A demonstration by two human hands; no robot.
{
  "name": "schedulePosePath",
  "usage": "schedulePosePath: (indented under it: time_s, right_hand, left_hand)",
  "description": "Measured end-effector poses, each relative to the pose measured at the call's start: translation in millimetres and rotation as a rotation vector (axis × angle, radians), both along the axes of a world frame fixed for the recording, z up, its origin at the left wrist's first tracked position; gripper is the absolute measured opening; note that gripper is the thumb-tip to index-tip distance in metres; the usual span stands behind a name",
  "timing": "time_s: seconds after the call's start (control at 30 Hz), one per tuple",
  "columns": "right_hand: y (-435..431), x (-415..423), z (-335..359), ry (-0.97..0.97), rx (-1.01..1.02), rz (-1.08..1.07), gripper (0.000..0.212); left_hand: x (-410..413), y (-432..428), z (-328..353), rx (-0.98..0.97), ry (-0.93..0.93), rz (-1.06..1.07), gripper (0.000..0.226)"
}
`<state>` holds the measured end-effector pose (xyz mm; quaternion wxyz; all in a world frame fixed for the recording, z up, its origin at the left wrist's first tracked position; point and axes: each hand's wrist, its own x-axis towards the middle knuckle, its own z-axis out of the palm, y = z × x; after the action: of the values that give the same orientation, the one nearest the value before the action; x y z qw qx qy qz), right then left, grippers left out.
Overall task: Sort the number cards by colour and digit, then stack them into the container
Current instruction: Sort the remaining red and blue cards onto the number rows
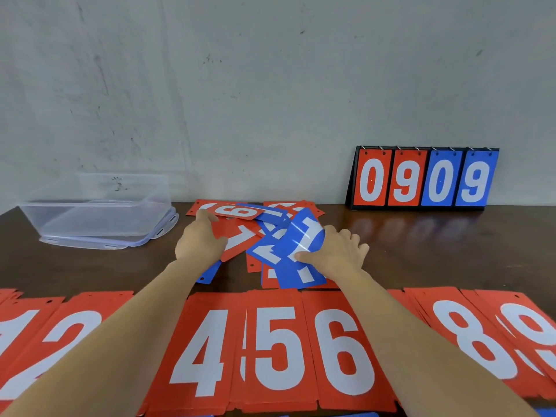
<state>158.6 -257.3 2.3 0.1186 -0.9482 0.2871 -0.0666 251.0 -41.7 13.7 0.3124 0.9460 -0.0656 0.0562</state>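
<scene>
Sorted red cards (279, 350) lie in digit order at the near edge of the table (436, 245). Beyond them, the right hand (337, 251) pinches a blue card (301, 236) in its grip, bowing it up from the mixed pile (255, 218). The left hand (200, 239), grip open, presses the pile flat, apparently to steady it. The container (90, 203) stands far left, awaiting stacks.

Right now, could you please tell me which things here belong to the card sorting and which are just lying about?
Job: mixed red and blue number-card pile; sorted red card row; clear plastic container; bent blue card in right hand.
Lying about: black flip scoreboard showing 0909.
</scene>
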Motion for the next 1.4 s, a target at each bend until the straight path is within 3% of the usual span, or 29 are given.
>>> schedulePosePath:
  time_s: [0.1, 0.2, 0.3, 0.37, 0.43, 0.5, 0.7, 0.93, 1.4]
  right_hand:
    - [4, 1, 2, -0.059, 0.100, -0.018, 0.096]
    - [10, 3, 4, -0.111, 0.142, -0.052, 0.096]
    - [15, 4, 6, -0.187, 0.189, -0.087, 0.082]
    - [15, 2, 10, -0.268, 0.257, -0.111, 0.067]
    - [15, 0, 17, -0.353, 0.317, -0.126, 0.055]
    - [17, -3, 24, -0.432, 0.353, -0.127, 0.050]
    - [31, -13, 41, -0.548, 0.425, -0.092, 0.045]
    - [65, -18, 54, -0.636, 0.525, 0.025, 0.047]
    - [222, -37, 69, -0.747, 0.617, 0.145, 0.042]
  left_hand:
    - [2, 8, 2, -0.163, 0.064, 0.017, 0.049]
    - [1, 19, 6, -0.182, 0.107, 0.041, 0.053]
    - [-2, 32, 13, -0.210, 0.124, 0.053, 0.040]
    - [-5, 41, 16, -0.260, 0.126, 0.075, 0.013]
    - [-8, 50, 19, -0.290, 0.117, 0.097, 0.022]
    - [-13, 60, 23, -0.309, 0.110, 0.123, 0.015]
    - [-31, 92, 38, -0.482, 0.090, 0.182, 0.009]
    - [-66, 144, 63, -0.515, 0.066, 0.205, 0.006]
    - [-87, 324, 71, -0.609, 0.117, 0.327, 0.009]
